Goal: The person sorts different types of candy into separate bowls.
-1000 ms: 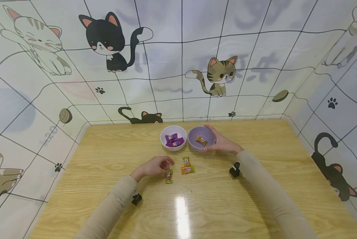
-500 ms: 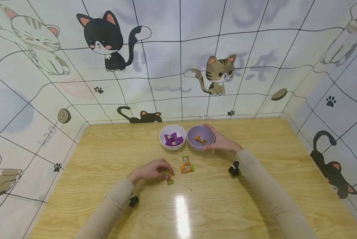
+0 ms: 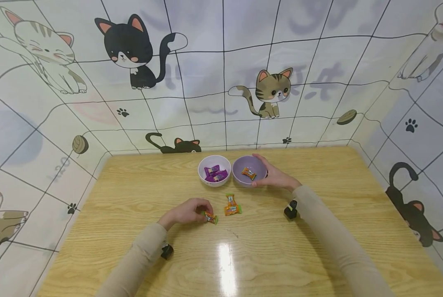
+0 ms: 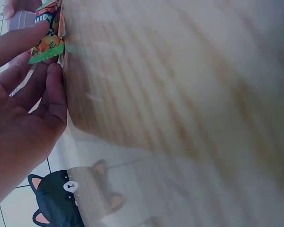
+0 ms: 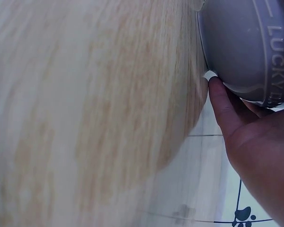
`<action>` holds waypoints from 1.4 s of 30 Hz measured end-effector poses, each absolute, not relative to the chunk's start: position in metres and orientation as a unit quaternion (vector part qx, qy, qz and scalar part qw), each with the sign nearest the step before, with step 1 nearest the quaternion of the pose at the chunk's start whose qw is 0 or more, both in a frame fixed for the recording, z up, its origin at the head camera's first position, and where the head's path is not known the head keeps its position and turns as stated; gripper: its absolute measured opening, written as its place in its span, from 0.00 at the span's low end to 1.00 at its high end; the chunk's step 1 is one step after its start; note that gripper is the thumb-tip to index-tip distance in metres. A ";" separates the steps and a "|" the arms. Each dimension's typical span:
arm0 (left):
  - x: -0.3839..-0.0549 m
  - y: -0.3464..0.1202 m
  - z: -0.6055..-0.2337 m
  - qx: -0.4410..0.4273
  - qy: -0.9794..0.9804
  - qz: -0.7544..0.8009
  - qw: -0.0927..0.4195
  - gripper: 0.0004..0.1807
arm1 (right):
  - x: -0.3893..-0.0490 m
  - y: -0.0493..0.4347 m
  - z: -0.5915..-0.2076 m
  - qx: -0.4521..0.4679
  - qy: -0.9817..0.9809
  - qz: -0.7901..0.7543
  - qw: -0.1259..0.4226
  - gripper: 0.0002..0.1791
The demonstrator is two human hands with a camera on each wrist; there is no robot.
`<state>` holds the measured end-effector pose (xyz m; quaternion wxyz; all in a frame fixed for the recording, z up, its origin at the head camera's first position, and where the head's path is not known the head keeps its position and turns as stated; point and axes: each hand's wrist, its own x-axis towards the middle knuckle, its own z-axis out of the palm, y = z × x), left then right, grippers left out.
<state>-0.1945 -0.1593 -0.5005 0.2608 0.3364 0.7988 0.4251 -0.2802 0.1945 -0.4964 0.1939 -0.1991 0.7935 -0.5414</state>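
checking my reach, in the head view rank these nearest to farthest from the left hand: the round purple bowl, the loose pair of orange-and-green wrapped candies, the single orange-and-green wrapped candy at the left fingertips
From the left hand:
1. single candy, at its fingertips
2. candy pair, to its right
3. purple bowl, farther right and back, held by the right hand

The left hand (image 3: 186, 211), I see, pinches a small orange candy (image 3: 211, 218) with green ends, well in from the far edge of the table (image 3: 273, 247). By its right side, I watch the right hand (image 3: 278, 179) grip the purple bowl (image 3: 238, 168), upright near the middle of that edge, one orange-wrapped sweet (image 3: 249, 173) inside.
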 end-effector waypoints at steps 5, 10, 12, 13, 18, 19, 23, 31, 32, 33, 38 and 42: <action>-0.194 -0.158 -0.500 0.311 0.803 0.442 0.249 0.11 | -0.282 0.194 -0.497 -0.200 0.794 -0.540 0.194 0.61; -0.195 -0.156 -0.500 0.307 0.809 0.444 0.230 0.11 | -0.281 0.193 -0.498 -0.202 0.795 -0.540 0.191 0.60; -0.196 -0.155 -0.500 0.305 0.812 0.445 0.222 0.11 | -0.280 0.193 -0.498 -0.206 0.793 -0.541 0.190 0.61; -0.196 -0.155 -0.499 0.305 0.813 0.445 0.218 0.11 | -0.280 0.193 -0.498 -0.208 0.793 -0.541 0.189 0.61; -0.198 -0.151 -0.495 0.295 0.815 0.458 0.197 0.12 | -0.279 0.193 -0.497 -0.215 0.791 -0.542 0.186 0.61; -0.198 -0.150 -0.493 0.294 0.814 0.462 0.194 0.11 | -0.279 0.193 -0.498 -0.214 0.791 -0.542 0.185 0.61; -0.201 -0.146 -0.487 0.292 0.809 0.476 0.184 0.11 | -0.278 0.193 -0.497 -0.210 0.793 -0.541 0.187 0.61; -0.209 -0.138 -0.474 0.300 0.807 0.481 0.164 0.11 | -0.278 0.193 -0.496 -0.209 0.795 -0.538 0.186 0.61; -0.211 -0.137 -0.473 0.301 0.807 0.481 0.162 0.11 | -0.278 0.193 -0.496 -0.209 0.795 -0.538 0.187 0.61; -0.212 -0.136 -0.471 0.301 0.809 0.480 0.160 0.11 | -0.278 0.193 -0.496 -0.208 0.795 -0.538 0.187 0.61; -0.221 -0.128 -0.465 0.309 0.805 0.485 0.144 0.10 | -0.279 0.194 -0.496 -0.211 0.793 -0.539 0.189 0.60; -0.226 -0.122 -0.456 0.309 0.802 0.492 0.138 0.10 | -0.281 0.194 -0.496 -0.212 0.794 -0.537 0.189 0.59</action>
